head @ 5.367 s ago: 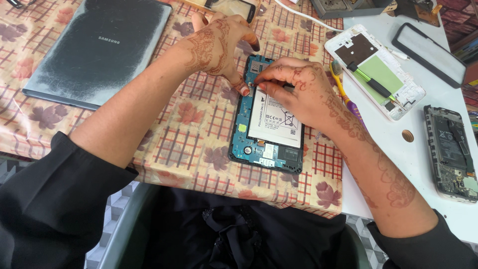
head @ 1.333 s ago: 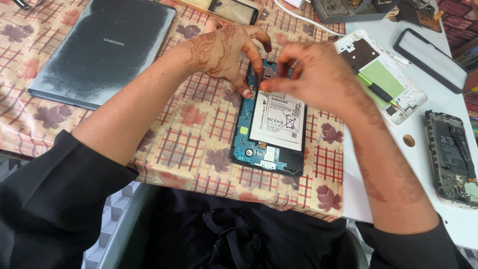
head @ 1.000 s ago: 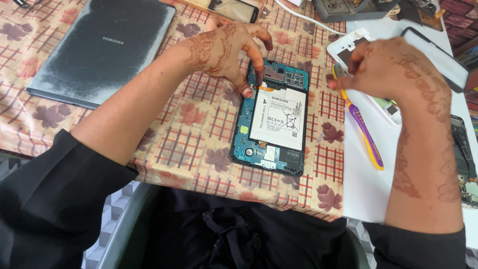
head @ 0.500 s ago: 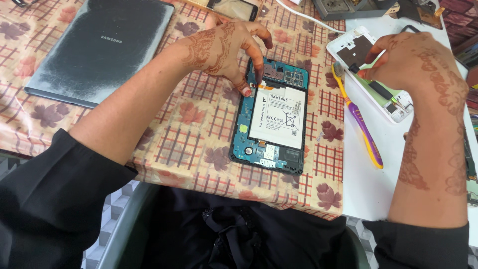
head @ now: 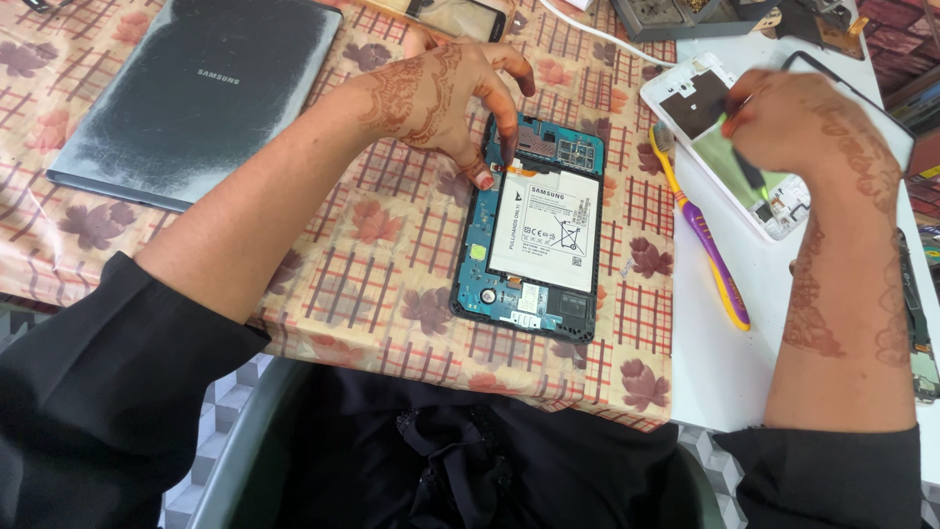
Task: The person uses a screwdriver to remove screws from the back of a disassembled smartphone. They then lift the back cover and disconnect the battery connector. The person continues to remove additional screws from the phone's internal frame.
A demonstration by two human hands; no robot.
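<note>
An opened tablet (head: 534, 235) lies back-up on the checked floral cloth, its teal board and white battery (head: 546, 227) exposed. My left hand (head: 446, 93) rests at its top left corner, fingers spread, thumb and a fingertip touching the edge and board. My right hand (head: 808, 122) is over a white phone frame (head: 690, 93) on the white table to the right, fingertips pinched on the upper end of a black tool (head: 752, 174) that lies across the frame's green part. A purple and yellow toothbrush (head: 707, 240) lies between the tablet and the frame.
A dark grey tablet back cover (head: 196, 93) lies at the far left of the cloth. Another opened device (head: 920, 313) sits at the right edge, partly hidden by my right forearm. A dark phone screen (head: 460, 15), a white cable (head: 587, 27) and a metal box are at the back.
My right hand left the tablet's top edge, laid the toothbrush down on the white table, and moved right onto the white phone frame and black tool. My left hand stayed at the tablet's corner.
</note>
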